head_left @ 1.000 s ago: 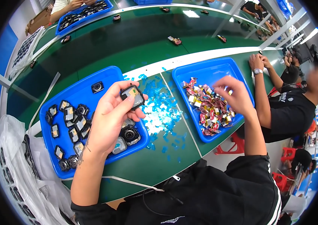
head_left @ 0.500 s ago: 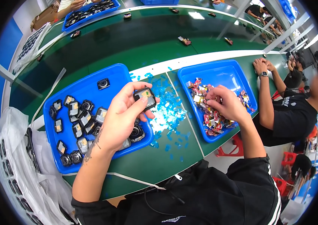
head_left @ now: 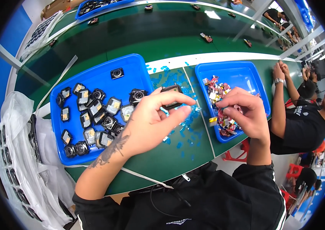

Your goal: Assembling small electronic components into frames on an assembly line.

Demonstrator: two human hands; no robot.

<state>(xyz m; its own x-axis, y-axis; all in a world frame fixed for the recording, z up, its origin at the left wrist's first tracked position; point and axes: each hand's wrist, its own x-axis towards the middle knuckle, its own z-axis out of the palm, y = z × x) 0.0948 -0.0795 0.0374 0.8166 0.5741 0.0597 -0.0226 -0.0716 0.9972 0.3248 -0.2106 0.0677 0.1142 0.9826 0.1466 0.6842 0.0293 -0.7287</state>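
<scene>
My left hand [head_left: 151, 122] holds a dark square watch case [head_left: 173, 90] beyond its forefinger, with the thumb and forefinger apart; the hand partly hides the case. My right hand [head_left: 246, 111] is pinched over the near part of the right blue tray [head_left: 248, 69]. From its fingertips hangs a small part with a yellow end [head_left: 213, 122], its upper portion hard to make out. Beneath lie many small red, white and gold parts [head_left: 227, 128]. The left blue tray [head_left: 101, 66] carries several watch cases [head_left: 95, 109], some showing a pale inner side.
Small blue film pieces [head_left: 185, 130] litter the green table between the trays. Beyond a white strip, a green belt [head_left: 132, 38] carries scattered small parts. White plastic packing [head_left: 17, 115] with dark pieces stands at left. A co-worker in black [head_left: 300, 124] sits at right.
My right hand has lifted slightly from the heap with a small part at its fingertips. My left hand has moved right, toward it, with the watch case turned. The view has shifted.
</scene>
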